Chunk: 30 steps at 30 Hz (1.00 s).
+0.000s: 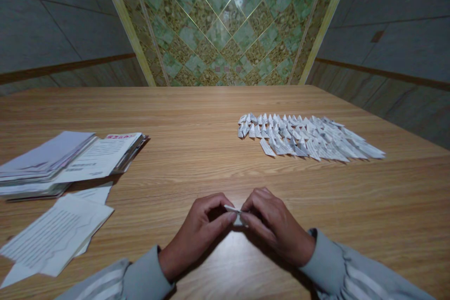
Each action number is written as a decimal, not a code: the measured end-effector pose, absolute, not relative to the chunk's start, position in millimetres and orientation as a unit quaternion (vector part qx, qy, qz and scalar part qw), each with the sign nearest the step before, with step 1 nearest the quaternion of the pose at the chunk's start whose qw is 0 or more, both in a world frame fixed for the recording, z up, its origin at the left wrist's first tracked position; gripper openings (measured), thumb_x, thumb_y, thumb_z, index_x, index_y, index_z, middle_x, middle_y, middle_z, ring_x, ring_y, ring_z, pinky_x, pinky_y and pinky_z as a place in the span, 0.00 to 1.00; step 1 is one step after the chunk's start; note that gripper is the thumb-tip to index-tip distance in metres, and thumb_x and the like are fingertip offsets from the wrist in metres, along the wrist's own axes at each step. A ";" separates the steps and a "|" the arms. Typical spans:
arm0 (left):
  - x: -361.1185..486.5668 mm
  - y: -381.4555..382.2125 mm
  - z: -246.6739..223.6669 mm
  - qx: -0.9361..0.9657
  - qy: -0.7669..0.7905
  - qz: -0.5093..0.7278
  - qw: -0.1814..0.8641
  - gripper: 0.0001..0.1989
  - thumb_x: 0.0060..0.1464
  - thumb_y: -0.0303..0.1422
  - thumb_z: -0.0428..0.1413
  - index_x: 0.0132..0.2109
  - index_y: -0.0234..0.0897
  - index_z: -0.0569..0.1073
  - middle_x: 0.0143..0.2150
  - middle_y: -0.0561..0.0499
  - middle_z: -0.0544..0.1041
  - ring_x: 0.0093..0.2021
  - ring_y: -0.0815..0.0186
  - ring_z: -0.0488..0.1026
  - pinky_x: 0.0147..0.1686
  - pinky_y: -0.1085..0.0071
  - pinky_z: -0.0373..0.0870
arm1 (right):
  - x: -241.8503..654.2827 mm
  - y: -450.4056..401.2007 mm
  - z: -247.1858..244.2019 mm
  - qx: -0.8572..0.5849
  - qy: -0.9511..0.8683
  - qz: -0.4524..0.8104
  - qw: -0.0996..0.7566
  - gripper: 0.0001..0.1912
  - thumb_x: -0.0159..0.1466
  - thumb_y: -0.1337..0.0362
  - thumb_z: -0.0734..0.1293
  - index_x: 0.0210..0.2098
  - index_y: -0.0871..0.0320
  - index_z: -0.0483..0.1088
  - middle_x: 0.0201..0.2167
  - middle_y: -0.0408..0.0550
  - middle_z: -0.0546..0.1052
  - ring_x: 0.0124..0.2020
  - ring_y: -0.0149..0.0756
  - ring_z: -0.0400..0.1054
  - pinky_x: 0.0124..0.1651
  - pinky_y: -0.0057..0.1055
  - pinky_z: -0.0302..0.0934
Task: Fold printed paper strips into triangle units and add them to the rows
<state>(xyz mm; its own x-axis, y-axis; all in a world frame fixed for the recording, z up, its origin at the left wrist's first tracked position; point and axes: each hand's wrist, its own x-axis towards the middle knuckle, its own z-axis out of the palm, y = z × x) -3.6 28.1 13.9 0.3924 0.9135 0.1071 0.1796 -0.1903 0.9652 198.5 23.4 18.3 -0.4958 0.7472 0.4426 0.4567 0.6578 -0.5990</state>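
Note:
A small folded piece of white paper (239, 219) is held between my two hands, just above the near middle of the table. My left hand (207, 220) pinches its left side between thumb and fingers. On the other side, the thumb and curled fingers of my right hand (276, 222) grip it too. The fingers cover much of the paper, so its full shape cannot be made out. Beyond my right hand, several small folded paper pieces (298, 136) stand in close rows, pointed tips up.
The wooden table (186, 150) reaches to a green-and-brown tiled wall (225, 23). At the left lies a stack of papers (45, 154). Nearer to me are loose sheets with lines of writing (59, 229), partly overlapping. Grey walls stand on both sides.

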 end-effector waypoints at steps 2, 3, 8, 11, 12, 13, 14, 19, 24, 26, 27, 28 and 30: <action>-3.6 28.3 14.0 0.668 0.414 0.385 0.483 0.11 0.59 0.36 0.57 0.31 0.34 0.76 0.28 0.50 0.75 0.30 0.66 0.70 0.32 0.72 0.65 | 197.0 22.8 18.1 -0.359 -0.840 0.213 0.348 0.09 0.69 0.66 0.62 0.31 0.58 0.65 0.27 0.44 0.70 0.30 0.33 0.62 0.34 0.29 0.53; -3.6 28.3 14.5 0.666 0.416 0.392 0.480 0.11 0.59 0.35 0.57 0.31 0.34 0.76 0.28 0.50 0.76 0.30 0.66 0.70 0.33 0.72 0.65 | 196.3 22.5 17.9 -0.358 -0.840 0.216 0.346 0.09 0.69 0.66 0.62 0.31 0.58 0.65 0.27 0.43 0.70 0.30 0.33 0.62 0.34 0.30 0.53; -3.7 26.8 17.3 0.635 0.424 0.419 0.491 0.11 0.57 0.34 0.59 0.28 0.34 0.76 0.25 0.52 0.75 0.27 0.68 0.69 0.29 0.73 0.65 | 194.4 20.7 17.9 -0.369 -0.817 0.262 0.357 0.08 0.68 0.67 0.62 0.31 0.58 0.66 0.27 0.43 0.70 0.29 0.32 0.63 0.33 0.28 0.53; -2.5 26.0 16.3 0.604 0.433 0.436 0.507 0.08 0.56 0.33 0.60 0.32 0.35 0.78 0.26 0.52 0.76 0.29 0.67 0.71 0.31 0.73 0.66 | 194.2 19.8 19.3 -0.382 -0.796 0.286 0.373 0.09 0.68 0.66 0.62 0.31 0.57 0.66 0.26 0.42 0.71 0.28 0.31 0.64 0.31 0.27 0.53; -1.8 26.1 15.4 0.593 0.432 0.438 0.519 0.06 0.55 0.33 0.60 0.35 0.35 0.78 0.28 0.52 0.77 0.30 0.67 0.71 0.31 0.73 0.66 | 194.2 19.6 20.1 -0.387 -0.789 0.288 0.380 0.09 0.68 0.65 0.62 0.31 0.57 0.67 0.26 0.42 0.71 0.28 0.31 0.64 0.31 0.27 0.53; -1.0 26.4 14.4 0.584 0.429 0.435 0.535 0.06 0.54 0.33 0.61 0.38 0.35 0.78 0.29 0.52 0.77 0.31 0.67 0.72 0.32 0.72 0.67 | 194.1 19.6 20.8 -0.394 -0.780 0.288 0.391 0.10 0.69 0.64 0.61 0.31 0.57 0.67 0.26 0.42 0.71 0.28 0.31 0.64 0.30 0.26 0.53; -0.1 26.9 13.4 0.578 0.424 0.426 0.551 0.07 0.53 0.33 0.62 0.39 0.35 0.78 0.30 0.52 0.78 0.31 0.66 0.72 0.32 0.72 0.67 | 194.1 19.6 21.4 -0.403 -0.770 0.288 0.401 0.10 0.69 0.64 0.61 0.31 0.57 0.67 0.25 0.42 0.71 0.27 0.30 0.64 0.30 0.26 0.53; 2.2 27.9 10.3 0.551 0.403 0.404 0.608 0.09 0.54 0.35 0.62 0.32 0.32 0.78 0.29 0.50 0.77 0.30 0.67 0.71 0.32 0.71 0.67 | 194.6 19.8 21.8 -0.426 -0.728 0.362 0.397 0.10 0.69 0.59 0.61 0.33 0.57 0.67 0.20 0.38 0.69 0.21 0.28 0.62 0.26 0.26 0.53; 0.8 26.9 9.5 0.525 0.392 0.416 0.631 0.10 0.56 0.37 0.61 0.33 0.32 0.76 0.27 0.51 0.75 0.28 0.69 0.70 0.30 0.73 0.66 | 196.6 20.0 21.8 -0.404 -0.708 0.432 0.385 0.15 0.72 0.56 0.57 0.40 0.58 0.70 0.25 0.42 0.73 0.24 0.30 0.67 0.29 0.26 0.58; 1.0 26.8 9.3 0.528 0.388 0.412 0.633 0.11 0.56 0.37 0.61 0.33 0.32 0.76 0.27 0.52 0.75 0.28 0.69 0.70 0.30 0.73 0.66 | 196.8 20.6 22.0 -0.400 -0.706 0.439 0.385 0.15 0.71 0.56 0.58 0.39 0.58 0.71 0.26 0.42 0.73 0.26 0.30 0.66 0.30 0.27 0.59; 1.3 26.9 9.3 0.527 0.387 0.412 0.635 0.11 0.55 0.37 0.62 0.33 0.32 0.76 0.27 0.52 0.75 0.28 0.69 0.70 0.31 0.73 0.66 | 196.6 20.8 21.7 -0.395 -0.699 0.455 0.385 0.15 0.71 0.55 0.59 0.39 0.58 0.71 0.27 0.43 0.73 0.26 0.30 0.66 0.30 0.27 0.59; 1.6 27.0 9.4 0.524 0.384 0.413 0.638 0.11 0.55 0.38 0.62 0.33 0.32 0.76 0.27 0.51 0.75 0.28 0.69 0.70 0.31 0.72 0.67 | 196.2 20.9 21.2 -0.387 -0.687 0.479 0.385 0.15 0.71 0.54 0.59 0.40 0.58 0.71 0.27 0.43 0.74 0.26 0.30 0.66 0.30 0.27 0.59; 2.2 27.5 9.7 0.515 0.378 0.419 0.646 0.12 0.54 0.38 0.63 0.33 0.32 0.76 0.27 0.51 0.76 0.28 0.69 0.71 0.31 0.72 0.67 | 194.6 20.7 19.3 -0.360 -0.650 0.544 0.390 0.16 0.70 0.53 0.60 0.40 0.59 0.70 0.29 0.44 0.74 0.27 0.30 0.65 0.30 0.27 0.60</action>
